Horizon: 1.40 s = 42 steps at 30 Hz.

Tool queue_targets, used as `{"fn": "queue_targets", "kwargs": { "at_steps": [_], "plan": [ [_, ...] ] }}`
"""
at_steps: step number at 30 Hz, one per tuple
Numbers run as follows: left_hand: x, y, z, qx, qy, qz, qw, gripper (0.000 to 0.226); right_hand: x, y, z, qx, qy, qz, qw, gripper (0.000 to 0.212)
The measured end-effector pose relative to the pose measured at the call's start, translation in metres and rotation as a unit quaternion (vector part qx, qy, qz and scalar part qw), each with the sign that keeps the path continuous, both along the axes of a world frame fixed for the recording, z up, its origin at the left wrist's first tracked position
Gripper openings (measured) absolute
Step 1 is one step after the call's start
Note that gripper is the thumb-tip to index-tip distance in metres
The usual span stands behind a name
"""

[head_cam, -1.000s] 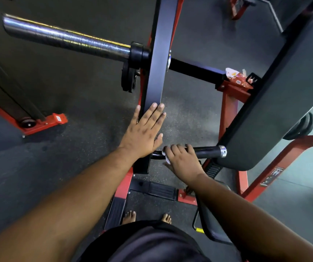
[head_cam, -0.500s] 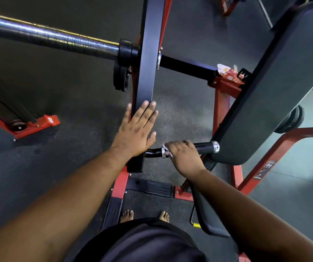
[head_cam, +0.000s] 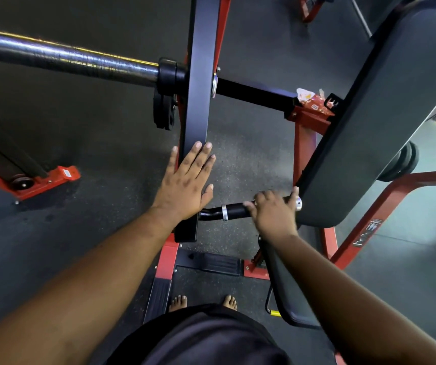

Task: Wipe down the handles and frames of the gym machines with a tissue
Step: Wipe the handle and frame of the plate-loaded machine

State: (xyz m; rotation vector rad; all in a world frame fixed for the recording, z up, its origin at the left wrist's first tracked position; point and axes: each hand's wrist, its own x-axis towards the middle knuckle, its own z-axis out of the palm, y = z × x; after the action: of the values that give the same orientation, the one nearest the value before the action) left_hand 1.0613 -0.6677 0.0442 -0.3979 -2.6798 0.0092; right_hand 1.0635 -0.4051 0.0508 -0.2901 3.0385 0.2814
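Centre frame, our left hand lies flat, fingers straight, on the black upright frame, likely bracing us. Just right, our right hand curls over the black handle near its chrome end; the tissue is hidden, presumably under that blurred palm.

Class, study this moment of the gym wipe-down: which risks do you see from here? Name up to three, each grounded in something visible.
1. The left hand rests flat on the black steel lever arm; if that arm pivots, the person may lose balance.
2. The right hand is curled over the black rubber handle near its chrome end cap, beside the dark padded backrest; fingers could get pinched.
3. Bare feet stand by the red base frame; a toe could be stubbed.
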Motion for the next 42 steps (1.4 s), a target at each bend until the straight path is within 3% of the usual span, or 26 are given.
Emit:
{"fn": "queue_targets", "kwargs": {
  "at_steps": [4,8,12,15,19,23,26,28,30,32,37,39,42],
  "plan": [
    [0.001,0.000,0.000,-0.002,0.008,0.001,1.000,0.073,0.024,-0.075,-0.016,-0.038,-0.047,0.061,0.996,0.073],
    [0.002,-0.001,0.001,-0.009,0.003,-0.002,1.000,0.073,0.012,-0.052,-0.012,-0.026,-0.055,0.123,0.991,0.060],
    [0.002,0.000,0.001,-0.018,-0.002,0.006,1.000,0.072,-0.003,0.009,0.001,-0.022,0.003,0.023,0.999,0.066],
    [0.001,0.001,0.001,-0.014,0.000,0.009,1.000,0.072,0.005,-0.008,-0.005,-0.035,0.010,-0.024,0.999,0.064],
    [0.001,0.001,0.000,-0.017,0.009,0.008,1.000,0.072,0.026,-0.065,-0.023,-0.064,-0.016,0.065,0.996,0.059],
    [0.002,0.000,0.001,-0.020,0.003,0.007,1.000,0.072,0.010,-0.027,-0.015,-0.027,-0.023,0.127,0.991,0.058],
    [0.002,0.001,0.001,-0.026,0.003,0.011,1.000,0.072,-0.005,0.031,-0.003,-0.016,0.005,0.032,0.999,0.066],
    [0.001,0.001,0.001,-0.021,0.004,0.013,1.000,0.071,-0.004,0.045,-0.002,-0.036,0.031,-0.023,0.999,0.062],
    [0.001,0.001,0.002,-0.016,0.000,0.011,1.000,0.071,0.004,0.029,-0.007,-0.081,0.045,-0.065,0.994,0.058],
    [0.001,0.001,0.003,-0.015,-0.002,0.010,1.000,0.071,0.017,-0.001,-0.016,-0.088,0.036,-0.077,0.993,0.069],
    [0.002,0.001,0.004,-0.005,-0.002,0.002,1.000,0.072,0.033,-0.030,-0.026,-0.015,-0.007,0.104,0.994,0.088],
    [0.002,0.002,0.004,-0.003,0.000,0.000,1.000,0.072,0.020,-0.004,-0.018,0.027,-0.009,0.145,0.989,0.079],
    [0.001,0.002,0.003,-0.004,-0.003,0.005,1.000,0.071,0.007,0.044,-0.009,0.010,0.038,0.085,0.996,0.055]
  ]
}}
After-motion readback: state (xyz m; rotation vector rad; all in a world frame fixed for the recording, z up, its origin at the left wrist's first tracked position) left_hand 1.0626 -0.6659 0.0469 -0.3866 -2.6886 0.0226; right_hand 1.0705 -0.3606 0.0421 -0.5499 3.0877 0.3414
